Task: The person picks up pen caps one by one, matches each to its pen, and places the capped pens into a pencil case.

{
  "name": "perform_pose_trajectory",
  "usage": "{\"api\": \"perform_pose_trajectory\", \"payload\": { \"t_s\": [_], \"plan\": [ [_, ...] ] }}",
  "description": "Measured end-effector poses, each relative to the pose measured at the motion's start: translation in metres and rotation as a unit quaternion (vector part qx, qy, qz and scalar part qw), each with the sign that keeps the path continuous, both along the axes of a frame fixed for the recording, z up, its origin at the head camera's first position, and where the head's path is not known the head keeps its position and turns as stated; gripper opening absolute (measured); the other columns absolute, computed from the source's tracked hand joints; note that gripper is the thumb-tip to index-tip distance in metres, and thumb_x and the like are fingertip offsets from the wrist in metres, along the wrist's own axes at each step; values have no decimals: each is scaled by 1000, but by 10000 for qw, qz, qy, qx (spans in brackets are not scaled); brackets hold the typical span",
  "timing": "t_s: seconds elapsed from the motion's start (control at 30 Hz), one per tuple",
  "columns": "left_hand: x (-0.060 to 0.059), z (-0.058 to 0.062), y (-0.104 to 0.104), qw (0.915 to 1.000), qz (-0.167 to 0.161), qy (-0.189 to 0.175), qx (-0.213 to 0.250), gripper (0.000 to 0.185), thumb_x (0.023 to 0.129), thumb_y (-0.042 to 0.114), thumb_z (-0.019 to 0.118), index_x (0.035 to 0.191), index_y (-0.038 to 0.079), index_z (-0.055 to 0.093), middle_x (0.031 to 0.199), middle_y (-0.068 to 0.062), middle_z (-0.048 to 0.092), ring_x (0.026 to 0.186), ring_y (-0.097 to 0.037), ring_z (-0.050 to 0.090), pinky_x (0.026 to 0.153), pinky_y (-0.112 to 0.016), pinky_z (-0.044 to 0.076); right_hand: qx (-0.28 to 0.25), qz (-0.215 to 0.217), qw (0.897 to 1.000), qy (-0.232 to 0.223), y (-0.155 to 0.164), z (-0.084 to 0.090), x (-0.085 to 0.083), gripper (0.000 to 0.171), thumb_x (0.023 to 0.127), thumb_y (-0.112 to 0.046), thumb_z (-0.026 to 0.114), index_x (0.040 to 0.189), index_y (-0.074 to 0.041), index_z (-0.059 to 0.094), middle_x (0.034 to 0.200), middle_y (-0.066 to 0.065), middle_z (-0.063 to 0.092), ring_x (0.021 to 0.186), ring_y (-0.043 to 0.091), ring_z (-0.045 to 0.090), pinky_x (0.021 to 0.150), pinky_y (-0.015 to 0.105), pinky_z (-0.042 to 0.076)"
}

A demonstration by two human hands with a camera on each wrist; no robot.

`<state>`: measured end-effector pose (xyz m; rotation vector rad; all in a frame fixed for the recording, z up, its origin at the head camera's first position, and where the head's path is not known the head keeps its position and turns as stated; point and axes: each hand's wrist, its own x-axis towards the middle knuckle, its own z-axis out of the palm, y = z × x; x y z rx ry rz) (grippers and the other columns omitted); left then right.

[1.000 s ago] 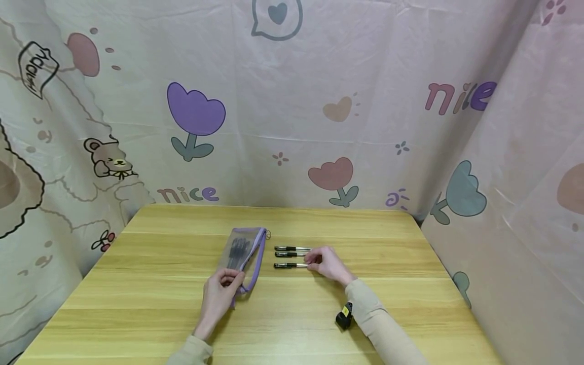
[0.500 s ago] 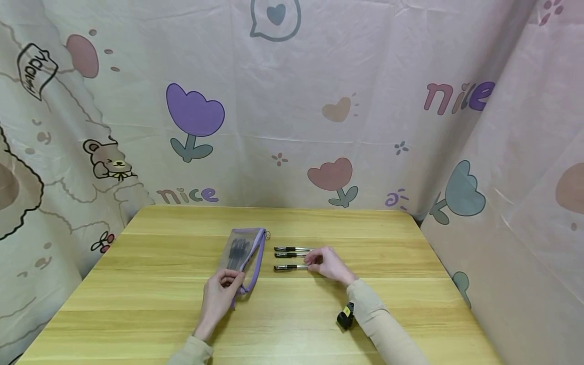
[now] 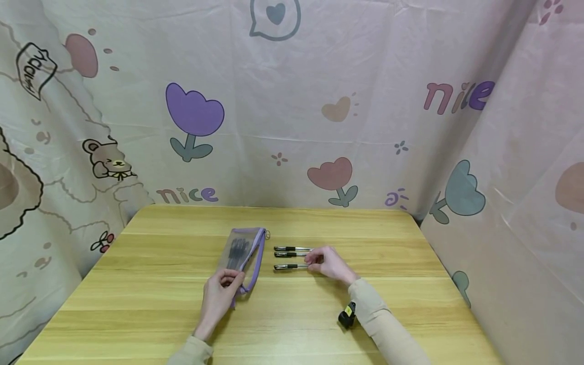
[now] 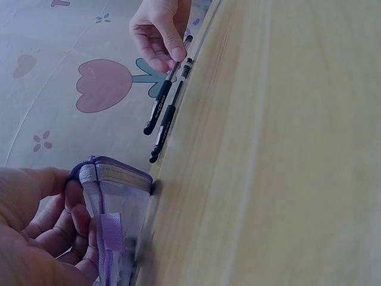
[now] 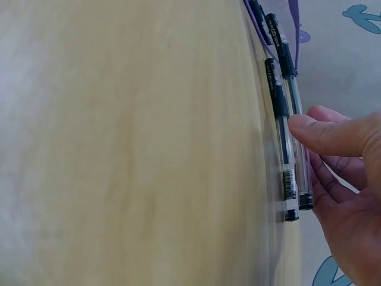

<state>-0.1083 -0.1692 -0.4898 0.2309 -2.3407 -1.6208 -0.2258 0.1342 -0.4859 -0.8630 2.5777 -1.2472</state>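
A see-through mesh pencil pouch with purple trim lies on the table, its zip side facing right. Dark pens or similar sticks show through its mesh. My left hand pinches the near end of the pouch, by the purple zip edge. To the right of it, three clear-barrelled gel pens with black caps lie in a row, their caps pointing left. My right hand pinches the barrel of one pen between thumb and fingers. Another pen with a barcode label lies close beside it.
A black object with a yellow patch sits by the right sleeve. The wood-grain table ends at a printed curtain behind and at both sides. A small ring hangs from the pouch's far corner.
The nearest pen has shifted very slightly toward the table's front. The black object and right sleeve have moved a little to the right. Both hands keep nearly the same places.
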Motion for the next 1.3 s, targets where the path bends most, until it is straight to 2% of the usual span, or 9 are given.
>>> {"api": "perform_pose_trajectory", "payload": {
  "t_s": [0.63, 0.97, 1.3],
  "plan": [
    [1, 0, 2, 9998, 39, 189, -13, 12, 91, 13, 74, 91, 1, 71, 76, -9, 74, 58, -1, 60, 57, -19, 49, 53, 84, 9999, -40, 1, 5, 0, 22, 82, 4, 75, 104, 3, 73, 94, 12, 75, 80, 5, 62, 72, 18, 53],
    [1, 1, 1, 10000, -31, 28, 0, 13, 92, 15, 73, 94, 2, 70, 79, -10, 75, 57, -3, 60, 58, -20, 49, -170, 63, 9995, -266, -1, 6, 3, 24, 83, 5, 74, 107, 3, 72, 95, 13, 74, 81, 8, 63, 73, 18, 52],
    [1, 2, 1, 10000, -10, 53, -53, 13, 92, 15, 73, 93, 2, 71, 78, -9, 75, 59, 0, 60, 60, -19, 48, -347, 100, 9983, -461, 0, 8, 5, 27, 83, 7, 70, 109, 1, 72, 96, 14, 72, 80, 8, 61, 71, 18, 52]
  ]
}}
